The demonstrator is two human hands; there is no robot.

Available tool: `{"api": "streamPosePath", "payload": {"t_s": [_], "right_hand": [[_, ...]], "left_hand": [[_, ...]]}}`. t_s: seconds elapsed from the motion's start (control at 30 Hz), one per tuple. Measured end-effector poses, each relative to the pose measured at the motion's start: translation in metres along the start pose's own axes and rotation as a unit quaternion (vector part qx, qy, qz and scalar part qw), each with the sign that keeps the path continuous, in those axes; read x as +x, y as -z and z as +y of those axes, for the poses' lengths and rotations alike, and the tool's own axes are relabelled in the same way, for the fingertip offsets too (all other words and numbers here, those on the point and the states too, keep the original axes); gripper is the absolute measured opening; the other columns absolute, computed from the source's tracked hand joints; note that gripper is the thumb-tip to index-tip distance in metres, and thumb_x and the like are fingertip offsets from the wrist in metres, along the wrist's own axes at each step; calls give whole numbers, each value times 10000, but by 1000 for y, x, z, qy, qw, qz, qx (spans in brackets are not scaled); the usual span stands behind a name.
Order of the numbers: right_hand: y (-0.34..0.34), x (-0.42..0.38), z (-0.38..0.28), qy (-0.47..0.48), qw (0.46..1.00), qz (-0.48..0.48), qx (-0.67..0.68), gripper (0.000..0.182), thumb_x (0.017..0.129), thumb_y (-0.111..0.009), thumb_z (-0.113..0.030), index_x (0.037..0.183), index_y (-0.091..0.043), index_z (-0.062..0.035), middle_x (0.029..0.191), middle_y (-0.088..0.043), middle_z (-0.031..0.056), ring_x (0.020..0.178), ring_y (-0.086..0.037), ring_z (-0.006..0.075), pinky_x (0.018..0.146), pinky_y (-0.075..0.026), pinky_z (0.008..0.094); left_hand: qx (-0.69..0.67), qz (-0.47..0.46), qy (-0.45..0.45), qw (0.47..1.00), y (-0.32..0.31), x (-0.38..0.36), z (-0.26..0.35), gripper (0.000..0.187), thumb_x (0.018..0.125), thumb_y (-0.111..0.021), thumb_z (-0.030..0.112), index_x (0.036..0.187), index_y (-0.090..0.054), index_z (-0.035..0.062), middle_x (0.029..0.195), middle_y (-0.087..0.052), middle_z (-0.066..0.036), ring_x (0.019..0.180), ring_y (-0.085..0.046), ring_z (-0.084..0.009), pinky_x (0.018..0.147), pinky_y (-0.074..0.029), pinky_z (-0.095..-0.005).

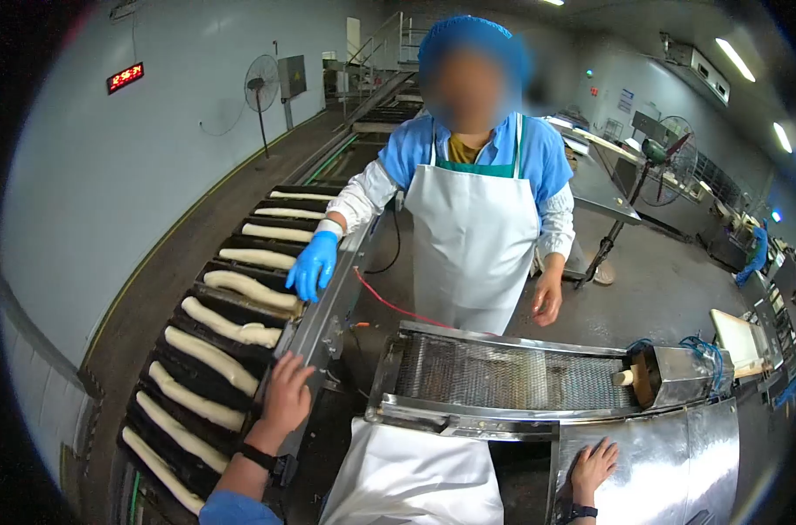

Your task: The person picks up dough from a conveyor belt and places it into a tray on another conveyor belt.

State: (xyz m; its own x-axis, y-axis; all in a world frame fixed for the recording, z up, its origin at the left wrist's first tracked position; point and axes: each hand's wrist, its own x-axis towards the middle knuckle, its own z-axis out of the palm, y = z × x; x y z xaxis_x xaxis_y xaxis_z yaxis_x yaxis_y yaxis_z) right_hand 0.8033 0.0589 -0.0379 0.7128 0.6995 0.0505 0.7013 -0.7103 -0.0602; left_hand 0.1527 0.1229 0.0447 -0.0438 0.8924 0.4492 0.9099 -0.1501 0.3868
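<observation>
My left hand (288, 389) is at the metal side rail (319, 337) of the left conveyor, fingers stretched out and holding nothing. Beside it, long pale dough strips (210, 357) lie one each in a row of dark trays (166, 420). Fingers spread, my right hand (596, 465) lies on a shiny metal cover (647, 455) and grips nothing. Just beyond that cover runs a short mesh conveyor (511, 378). At its right end, a small pale piece of dough (623, 378) shows at the outlet of a metal housing (682, 376).
Across from me stands a co-worker in a white apron (463, 241). That person's blue-gloved hand (313, 265) hangs over the left conveyor's rail; the bare hand (547, 293) is above the floor. A red hose (393, 306) runs behind the mesh conveyor. Standing fans (260, 85) are farther back.
</observation>
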Motion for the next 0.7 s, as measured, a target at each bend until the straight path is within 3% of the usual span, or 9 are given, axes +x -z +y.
{"api": "streamPosePath", "payload": {"t_s": [0.03,0.27,0.43,0.7], "right_hand": [[3,-3,-2,6,1000,-3,6,641,1026,-432,-373,1578,-314,-70,1634,-270,231,1521,-221,389,1221,-158,567],[6,-5,-6,8,1000,-9,18,662,1015,-443,-376,1576,-307,-50,1635,-257,237,1525,-205,389,1229,-140,560],[14,-2,-15,3,1000,-21,23,680,1019,-452,-380,1563,-301,-1,1630,-255,254,1529,-197,390,1233,-132,554],[5,33,-40,32,988,73,129,717,1020,-471,-378,1509,-298,118,1611,-263,291,1522,-199,415,1241,-128,534]], "left_hand": [[27,-68,-59,996,-10,6,-1,442,790,-621,-28,1225,-647,50,1409,-530,-163,1416,-401,-359,1171,-348,-479],[118,-140,-98,978,-41,26,-21,443,802,-635,49,1243,-673,57,1469,-493,-194,1446,-365,-368,1192,-318,-492],[59,-123,-27,990,-50,40,-23,456,801,-664,118,1240,-662,-7,1497,-457,-230,1450,-355,-381,1187,-334,-473],[44,-137,14,989,-56,56,-25,474,801,-678,161,1235,-657,-30,1534,-407,-235,1473,-315,-382,1201,-316,-477]]}}
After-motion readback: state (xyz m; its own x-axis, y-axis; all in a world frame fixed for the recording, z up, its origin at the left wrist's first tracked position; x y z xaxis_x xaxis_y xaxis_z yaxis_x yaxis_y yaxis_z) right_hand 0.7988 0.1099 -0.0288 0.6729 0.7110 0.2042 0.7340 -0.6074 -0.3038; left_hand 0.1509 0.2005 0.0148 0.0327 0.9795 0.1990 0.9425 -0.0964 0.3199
